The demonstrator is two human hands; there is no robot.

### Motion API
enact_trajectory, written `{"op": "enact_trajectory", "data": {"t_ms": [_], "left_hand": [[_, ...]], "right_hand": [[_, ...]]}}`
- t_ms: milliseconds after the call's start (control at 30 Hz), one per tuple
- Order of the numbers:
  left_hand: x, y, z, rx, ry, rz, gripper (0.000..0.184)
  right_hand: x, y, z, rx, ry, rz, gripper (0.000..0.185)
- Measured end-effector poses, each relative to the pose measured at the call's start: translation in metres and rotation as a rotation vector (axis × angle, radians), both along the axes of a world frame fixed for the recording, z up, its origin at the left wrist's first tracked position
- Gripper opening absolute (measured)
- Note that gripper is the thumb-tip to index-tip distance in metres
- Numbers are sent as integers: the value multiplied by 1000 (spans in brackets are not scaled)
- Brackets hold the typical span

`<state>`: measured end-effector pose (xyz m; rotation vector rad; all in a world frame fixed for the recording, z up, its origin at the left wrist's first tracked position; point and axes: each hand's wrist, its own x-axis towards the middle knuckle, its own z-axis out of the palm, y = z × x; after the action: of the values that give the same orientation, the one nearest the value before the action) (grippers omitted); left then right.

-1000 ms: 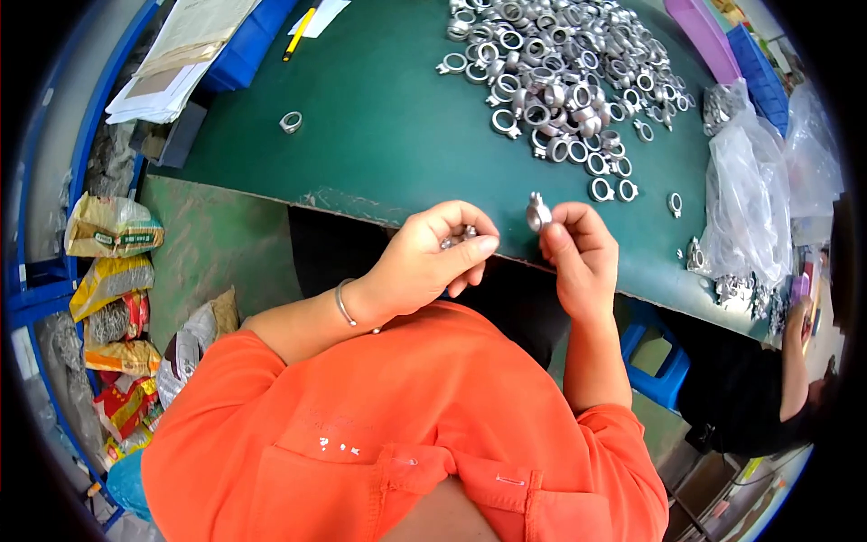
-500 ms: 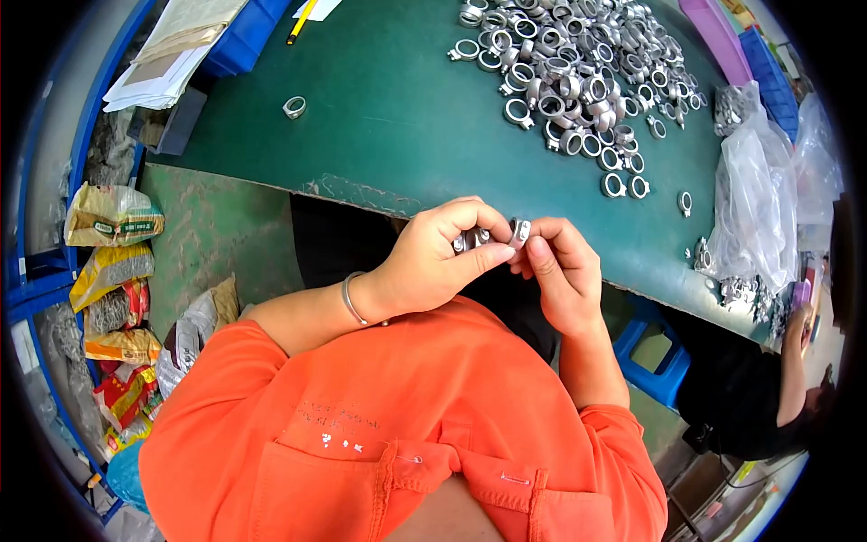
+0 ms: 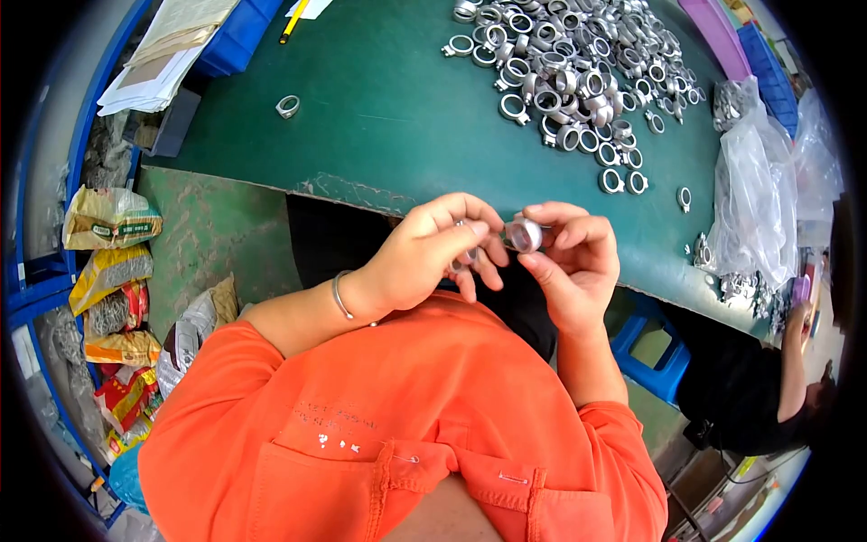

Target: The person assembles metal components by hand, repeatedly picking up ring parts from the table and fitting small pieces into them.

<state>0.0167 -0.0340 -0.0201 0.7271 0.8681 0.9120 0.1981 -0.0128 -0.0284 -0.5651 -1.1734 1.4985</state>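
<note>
Over the table's near edge, my right hand (image 3: 582, 266) pinches a silver metal ring (image 3: 533, 235) between thumb and fingers, its opening turned towards me. My left hand (image 3: 417, 248) is beside it, just to the left, with its fingers partly curled around one or more small metal rings (image 3: 466, 256). Those are mostly covered by the fingers, so I cannot tell how many. A large heap of similar rings with small lugs (image 3: 569, 77) lies on the green table (image 3: 379, 135) beyond my hands. One single ring (image 3: 287, 107) rests apart at the left.
Clear plastic bags (image 3: 754, 199) and small metal parts (image 3: 745, 291) lie at the table's right end. A blue bin (image 3: 239, 41), papers (image 3: 172, 54) and a yellow pencil (image 3: 291, 23) are at the left. A blue stool (image 3: 655, 361) and a person in black (image 3: 741, 397) are at the right.
The ring in my right hand has turned so its opening shows. My left fingers have moved off that ring and spread a little, and the hands are slightly further apart.
</note>
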Motion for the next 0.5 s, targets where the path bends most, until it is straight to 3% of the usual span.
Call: {"op": "enact_trajectory", "data": {"t_ms": [67,100,133,200,267,333,467,500], "left_hand": [[-1,1,1,-308,-351,-66,31],[-5,0,-6,-298,-377,-124,37],[-7,-1,-6,-353,-367,-158,31],[-15,-8,-19,-401,-300,-270,24],[-20,-12,-35,-499,-248,-294,18],[-24,-12,-70,-554,-209,-256,17],[-16,1,-114,-666,-205,87,33],[-15,5,-115,-732,-92,92,39]], "right_hand": [[9,9,2,403,-316,103,20],[9,9,9,448,-362,146,18],[9,9,17,494,-411,188,17],[24,15,24,584,-713,-41,12],[39,24,10,461,-1036,-456,11],[48,35,9,384,-1279,-635,12],[50,44,2,488,-1446,-651,15],[52,44,3,525,-1451,-643,12]]}}
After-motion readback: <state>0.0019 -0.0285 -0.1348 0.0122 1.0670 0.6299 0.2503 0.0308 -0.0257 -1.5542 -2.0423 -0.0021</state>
